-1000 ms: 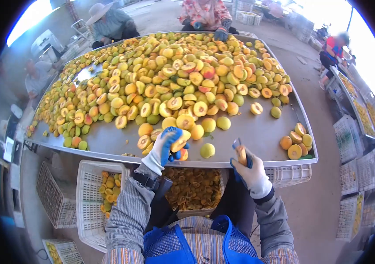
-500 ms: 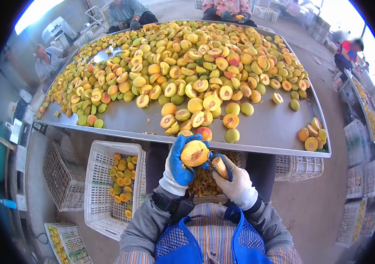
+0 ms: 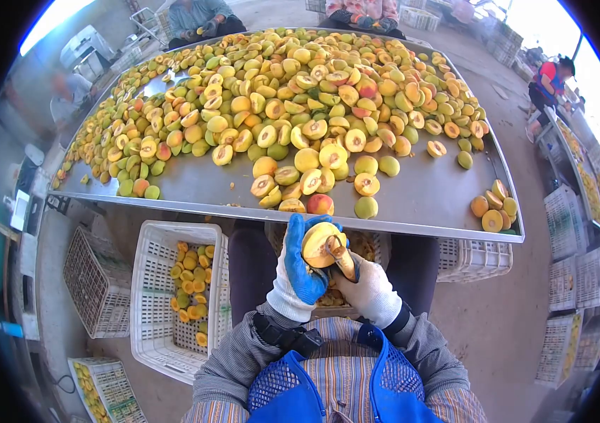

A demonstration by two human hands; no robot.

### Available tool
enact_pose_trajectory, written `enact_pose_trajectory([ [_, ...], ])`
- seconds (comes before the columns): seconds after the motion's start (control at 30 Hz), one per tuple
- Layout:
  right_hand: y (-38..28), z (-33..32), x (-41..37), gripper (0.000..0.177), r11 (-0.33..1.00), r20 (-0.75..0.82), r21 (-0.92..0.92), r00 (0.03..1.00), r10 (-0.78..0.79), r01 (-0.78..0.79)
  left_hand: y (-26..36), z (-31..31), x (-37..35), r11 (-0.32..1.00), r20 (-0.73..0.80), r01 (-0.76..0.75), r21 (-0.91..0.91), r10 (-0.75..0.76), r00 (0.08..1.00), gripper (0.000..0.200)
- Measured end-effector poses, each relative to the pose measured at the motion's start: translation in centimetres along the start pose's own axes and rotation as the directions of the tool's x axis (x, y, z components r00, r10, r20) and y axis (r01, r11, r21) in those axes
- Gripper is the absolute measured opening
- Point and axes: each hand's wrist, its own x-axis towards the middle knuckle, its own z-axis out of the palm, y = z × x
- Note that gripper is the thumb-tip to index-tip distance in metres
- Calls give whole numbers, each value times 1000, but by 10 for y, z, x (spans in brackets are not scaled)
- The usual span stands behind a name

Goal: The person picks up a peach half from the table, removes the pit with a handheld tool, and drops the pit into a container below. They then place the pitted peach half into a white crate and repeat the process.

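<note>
My left hand (image 3: 300,264), in a blue-coated glove, holds a halved yellow fruit (image 3: 317,245) with its cut face turned up toward me. My right hand (image 3: 369,285), in a white glove, is closed round a wooden-handled tool (image 3: 344,261). The tool's tip, a thin dark loop, touches the middle of the cut face, where the pit lies. Both hands are just in front of the metal table (image 3: 412,211), near its edge. Many halved fruits (image 3: 307,120) are heaped on the table. Beneath my hands, brown scraps (image 3: 335,296) show in a container, partly hidden.
A white crate (image 3: 146,296) with fruit halves stands left of my legs, with another crate (image 3: 95,282) beyond it. A small fruit group (image 3: 495,211) lies at the table's right corner. Co-workers sit across the table; another person (image 3: 550,88) stands right, near stacked crates (image 3: 560,282).
The tool's tip has moved left onto the fruit's cut face, and the fruit is turned more sideways. The view has shifted slightly. The person at the right has changed posture.
</note>
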Motion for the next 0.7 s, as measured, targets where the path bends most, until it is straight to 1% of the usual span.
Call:
enact_pose_trajectory([
  [0.03,3,1,0,47,999,-4,-41,1000,9,-9,0,0,0,1000,0,-2,0,2,1000,58],
  [0.07,4,1,0,45,997,-9,-81,1000,19,-20,-1,-2,-2,997,15,-28,68,27,1000,50],
  [0.1,4,-1,-1,45,997,-11,-78,1000,21,-21,-2,-3,-3,989,34,-54,137,50,998,42],
  [0.13,1,-6,0,42,992,-7,-128,1000,11,-12,-3,-3,-3,989,36,-51,137,46,998,42],
  [0.17,0,-7,-1,40,984,0,-178,1000,3,-3,-4,-5,-4,878,87,-201,434,181,980,32],
  [0.2,6,-3,-2,40,984,0,-176,1000,10,-9,-4,-6,-6,660,178,-328,676,286,942,24],
  [0.23,17,3,0,38,1000,49,23,999,3,-5,-2,-6,-6,662,179,-326,675,282,943,24],
  [0.27,25,8,3,36,975,94,221,995,-15,-6,0,-6,-6,527,255,-405,747,336,907,24],
  [0.3,30,10,3,31,975,110,222,994,3,-27,3,-5,-6,376,336,-473,797,375,864,27],
  [0.33,28,6,3,31,974,113,226,994,7,-32,4,-2,-8,377,334,-468,799,369,867,27],
  [0.37,21,-3,6,30,998,67,58,998,10,-14,6,1,-10,378,323,-468,799,387,864,27],
  [0.4,16,-8,6,28,994,19,-111,1000,7,-4,7,3,-12,378,313,-468,799,404,860,26],
  [0.43,13,-8,3,26,994,29,-107,1000,11,-7,3,-2,-11,363,340,-499,787,420,841,30],
  [0.47,12,-3,0,26,994,27,-107,1000,13,-10,-2,-3,-9,365,342,-500,785,418,842,30],
  [0.5,11,6,-4,27,998,56,53,998,29,-32,-6,-3,-9,737,148,-327,592,299,943,35],
  [0.53,12,12,-8,28,975,90,213,995,41,-60,-11,-4,-10,958,12,-92,272,93,996,40],
  [0.57,10,11,-9,27,988,86,143,995,54,-66,-12,-7,-11,961,-25,-20,276,28,999,43],
  [0.6,14,8,-4,27,987,88,145,994,57,-69,-11,-10,-11,961,-28,-16,278,24,999,43],
  [0.63,20,2,2,27,999,44,-19,998,40,-40,-6,-12,-9,724,161,-340,601,307,938,39],
  [0.67,22,-1,6,27,983,3,-186,1000,15,-14,-3,-13,-8,298,428,-591,749,463,776,36],
  [0.7,19,-3,7,26,983,0,-185,1000,22,-21,-6,-14,-7,269,429,-590,761,474,769,36],
])
